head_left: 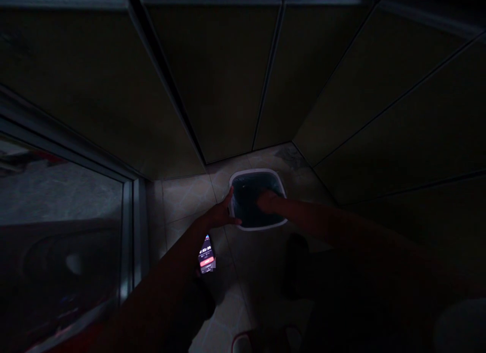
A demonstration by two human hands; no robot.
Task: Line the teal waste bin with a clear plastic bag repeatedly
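Note:
A square white-rimmed basin (258, 173) stands on the tiled floor, and its dark contents are hard to make out. My left hand (222, 214) rests at the basin's left rim with its fingers spread. My right hand (268, 201) reaches over the right side and dips into the basin, its fingers hidden in the dark. Below my left forearm, a smartphone (207, 254) shows a lit timer screen with a red button.
Dark panelled walls (228, 75) rise behind and beside the beige floor tiles (186, 199). A metal-framed glass panel (129, 231) stands at the left. A dark object (296, 267) sits right of the phone, and red-edged slippers (243, 342) show at the bottom.

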